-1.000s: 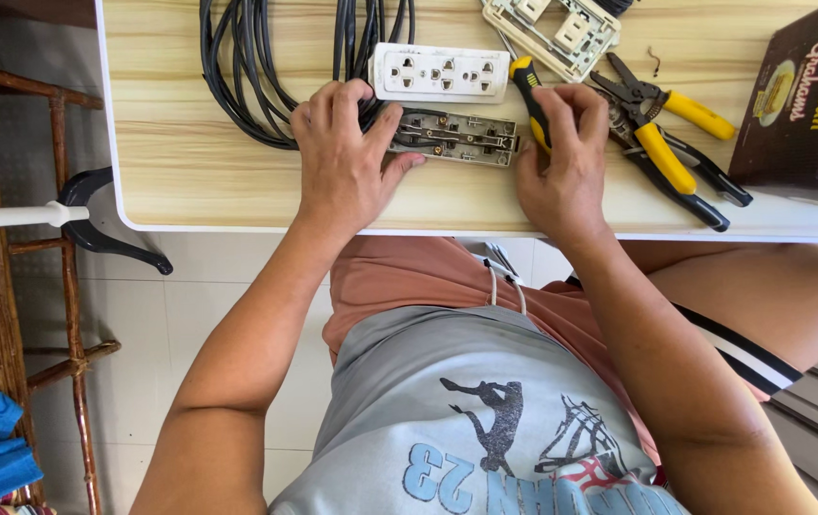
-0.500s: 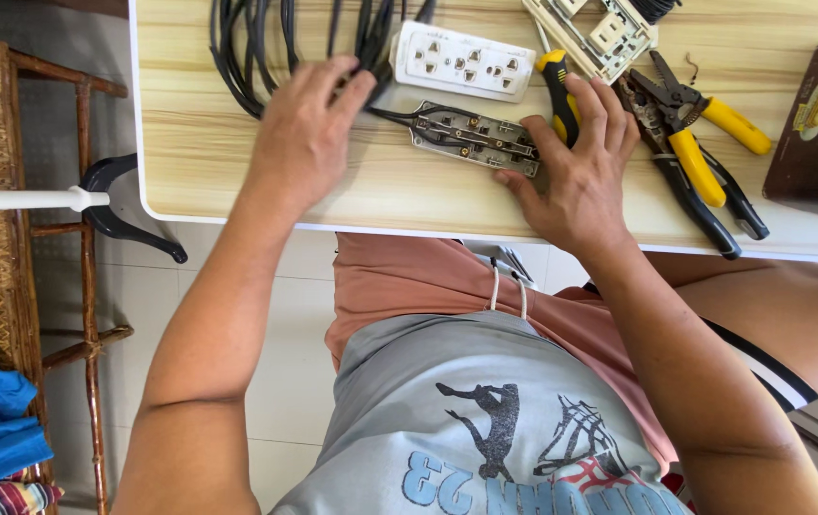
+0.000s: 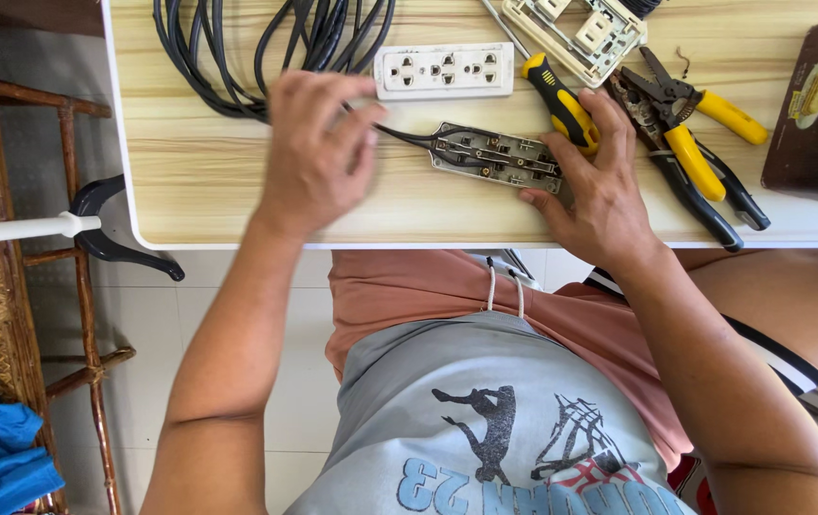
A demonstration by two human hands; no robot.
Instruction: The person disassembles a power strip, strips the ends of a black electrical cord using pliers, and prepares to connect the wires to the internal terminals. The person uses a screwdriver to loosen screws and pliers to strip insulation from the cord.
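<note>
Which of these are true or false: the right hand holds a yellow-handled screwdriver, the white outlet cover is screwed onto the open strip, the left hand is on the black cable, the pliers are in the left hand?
1. The right hand holds a yellow-and-black screwdriver. True.
2. The white outlet cover is fitted on the opened strip base. False: it lies apart, beyond the base.
3. The left hand is on the black cable. True.
4. The pliers are in the left hand. False: they lie on the table, beside the right hand.
</note>
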